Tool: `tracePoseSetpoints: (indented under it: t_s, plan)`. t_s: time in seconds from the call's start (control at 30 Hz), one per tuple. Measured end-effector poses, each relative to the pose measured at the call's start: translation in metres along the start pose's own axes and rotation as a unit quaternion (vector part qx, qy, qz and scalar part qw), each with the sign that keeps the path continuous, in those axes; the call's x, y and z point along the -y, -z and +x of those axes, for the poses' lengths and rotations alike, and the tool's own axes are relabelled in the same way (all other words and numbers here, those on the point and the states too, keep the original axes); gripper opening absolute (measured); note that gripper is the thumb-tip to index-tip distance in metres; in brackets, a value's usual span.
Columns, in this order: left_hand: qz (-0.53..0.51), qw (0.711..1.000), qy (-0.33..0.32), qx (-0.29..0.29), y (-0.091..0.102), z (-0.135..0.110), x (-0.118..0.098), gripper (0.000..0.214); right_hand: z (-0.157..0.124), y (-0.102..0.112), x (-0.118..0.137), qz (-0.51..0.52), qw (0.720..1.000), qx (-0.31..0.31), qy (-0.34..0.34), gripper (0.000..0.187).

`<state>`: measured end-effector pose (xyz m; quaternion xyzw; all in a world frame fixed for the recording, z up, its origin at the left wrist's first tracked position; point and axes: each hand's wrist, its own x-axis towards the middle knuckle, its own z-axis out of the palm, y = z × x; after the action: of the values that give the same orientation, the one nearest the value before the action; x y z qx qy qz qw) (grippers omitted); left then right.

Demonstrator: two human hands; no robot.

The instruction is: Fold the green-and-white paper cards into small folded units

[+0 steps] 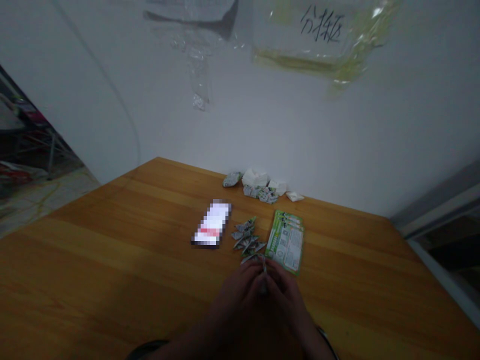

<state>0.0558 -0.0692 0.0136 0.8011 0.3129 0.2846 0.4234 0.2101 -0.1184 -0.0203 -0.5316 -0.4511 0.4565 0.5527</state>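
My left hand point(243, 282) and my right hand point(284, 288) meet close together above the wooden table. Between their fingertips they pinch a small folded piece of paper point(264, 266), mostly hidden by the fingers. Just beyond the hands lie several folded printed paper pieces point(246, 237) in a loose row. To the right of these is a stack of green and white printed leaflets point(287, 242), its near edge close to my right hand. A phone point(212, 223) with a lit, blurred screen lies left of the folded pieces.
Along the wall, at the back edge of the table point(157, 210), sit crumpled white paper point(255, 177) and more folded printed pieces point(267, 194). A taped sign point(318, 30) hangs on the wall. Metal-framed furniture point(50, 150) stands beyond the table at left.
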Motion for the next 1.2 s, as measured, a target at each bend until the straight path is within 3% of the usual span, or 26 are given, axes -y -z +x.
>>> tracePoseSetpoints:
  t_s: [0.23,0.47,0.63,0.73,0.87,0.93,1.1,1.2]
  plan:
    - [-0.085,0.993,0.068,-0.041,-0.002,0.0,-0.004,0.025,-0.004,-0.002,-0.003,-0.094,0.994,0.02,0.043,0.041]
    - [-0.048,0.996,0.046,-0.057,-0.005,-0.003,0.007,0.036,-0.008,-0.004,-0.001,-0.156,0.985,0.042,0.066,0.042]
    - [-0.026,0.999,0.018,-0.021,0.0,-0.003,0.008,0.035,-0.006,-0.002,0.004,-0.164,0.983,-0.014,0.083,0.041]
    - [-0.074,0.997,0.03,0.02,0.003,0.001,0.0,0.031,-0.003,0.004,0.011,-0.131,0.989,-0.034,0.058,0.04]
    - [-0.146,0.984,0.099,0.011,0.001,0.003,0.001,0.036,-0.001,0.014,0.025,-0.095,0.991,0.095,0.026,0.038]
    - [-0.195,0.974,0.116,-0.007,-0.002,0.003,0.008,0.034,0.0,0.019,0.027,-0.076,0.989,0.129,0.014,0.04]
    - [-0.343,0.929,0.138,-0.009,-0.006,0.003,0.02,0.047,0.002,0.024,0.019,-0.036,0.997,0.068,0.003,0.044]
    - [-0.318,0.941,0.114,-0.025,-0.001,0.005,0.017,0.036,0.003,0.023,0.016,-0.064,0.996,0.063,0.022,0.034]
